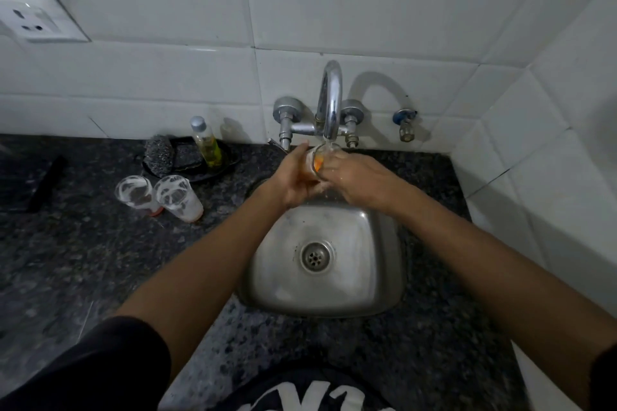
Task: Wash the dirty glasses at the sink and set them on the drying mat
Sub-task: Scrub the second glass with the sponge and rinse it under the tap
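Just above the middle of the frame, both hands meet under the tap [330, 100], where a thin stream of water runs from the spout into a glass [319, 161] held over the back edge of the steel sink [364, 280]. The left hand [293, 182] has its grip wrapped around the glass from the left side, fingers curled over the wall; the right hand [359, 182] is pressed to the glass from the right, its grip closed against it, though the fingertips are hidden behind the glass and the other hand. The glass is tilted with its mouth up toward the spout, and an orange residue shows inside it. At centre left of the frame, two more dirty glasses stand upright on the dark speckled desk [100, 260], touching or nearly so: one to the left [135, 193] and one to the right [177, 197], each with whitish streaks on the wall and an orange-red tinge at the base. Behind them, nearer the wall, a dark tray [230, 162] carries a steel scrubber [158, 153] and a bottle of yellow liquid [207, 143] with a silver cap. A white socket plate [36, 22] sits on the tiled wall at upper left, and a small valve [404, 125] projects from the tiles to the right of the tap. Black sleeves show at the bottom corners of the frame.
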